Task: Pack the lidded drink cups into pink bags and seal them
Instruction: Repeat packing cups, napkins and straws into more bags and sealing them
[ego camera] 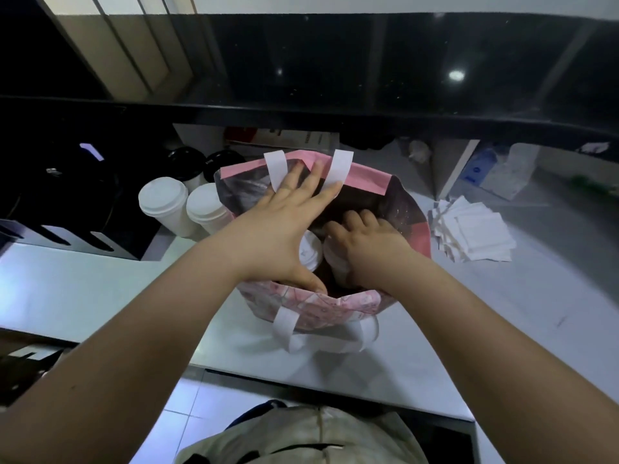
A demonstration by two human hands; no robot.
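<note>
A pink bag [412,216] with white handles stands wide open on the white counter. My left hand [284,222] is spread across its mouth, fingers pressing the far wall near the far handles, thumb on the near rim. My right hand [365,249] is down inside the bag, closed over a white lidded cup [338,269]. A second white lidded cup [310,251] stands inside beside it, partly hidden by my left hand. Outside the bag, to its left, stand two white-lidded cups [164,204] and two black-lidded cups [186,164].
A pile of white napkins [472,234] lies right of the bag. A black holder [60,209] sits at the left. A dark raised ledge [335,115] runs across above the counter [83,289], with clutter beneath it at the back right.
</note>
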